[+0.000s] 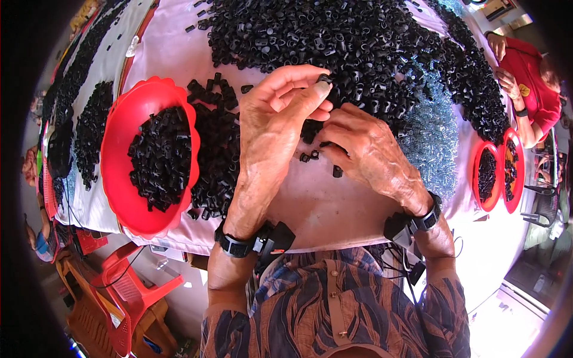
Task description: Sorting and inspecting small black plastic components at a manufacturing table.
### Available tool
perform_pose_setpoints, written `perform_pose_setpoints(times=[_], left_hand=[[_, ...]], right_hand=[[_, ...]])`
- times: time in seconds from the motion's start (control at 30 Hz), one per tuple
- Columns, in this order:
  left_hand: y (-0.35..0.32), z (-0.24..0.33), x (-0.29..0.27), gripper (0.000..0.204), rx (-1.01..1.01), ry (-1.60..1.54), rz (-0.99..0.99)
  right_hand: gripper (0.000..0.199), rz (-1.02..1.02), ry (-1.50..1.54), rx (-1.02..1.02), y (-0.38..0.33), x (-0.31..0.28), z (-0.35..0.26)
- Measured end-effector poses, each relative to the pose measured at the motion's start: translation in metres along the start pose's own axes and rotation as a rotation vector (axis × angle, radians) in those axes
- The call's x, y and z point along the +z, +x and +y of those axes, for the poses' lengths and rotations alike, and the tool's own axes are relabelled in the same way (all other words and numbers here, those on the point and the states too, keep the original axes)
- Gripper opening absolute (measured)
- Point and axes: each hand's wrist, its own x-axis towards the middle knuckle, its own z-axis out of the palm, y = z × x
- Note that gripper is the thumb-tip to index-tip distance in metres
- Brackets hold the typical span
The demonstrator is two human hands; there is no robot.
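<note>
My left hand (271,116) is raised over the table, its thumb and forefinger pinching a small black plastic part (324,78). Close beside it, my right hand (367,149) has its fingers curled inward, and a dark bit of another small black plastic part shows at its fingertips. Below the two hands, a few loose black parts (309,156) lie on the pale pink cloth (334,206). A large heap of the same black parts (298,39) spreads beyond my hands. Another pile (215,158) lies left of my left wrist.
A red scalloped bowl (119,179) partly filled with black parts stands at the left. Right of the heap is a pile of clear bluish pieces (430,125). At the far right, a person in red (528,77) works near two red bowls (486,197). A red chair (134,280) stands lower left.
</note>
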Motion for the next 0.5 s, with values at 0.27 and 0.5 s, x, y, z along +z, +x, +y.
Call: perform_pose_setpoints(times=[0.27,0.5], left_hand=[[-0.002,0.003,0.000,0.020,0.000,0.010,-0.031],[-0.004,0.003,0.003,0.020,-0.012,0.040,-0.006]], right_hand=[[0.009,-0.026,-0.102,-0.072,0.000,0.001,-0.001],[0.011,0.027,-0.395,-0.136,-0.001,0.008,-0.011]])
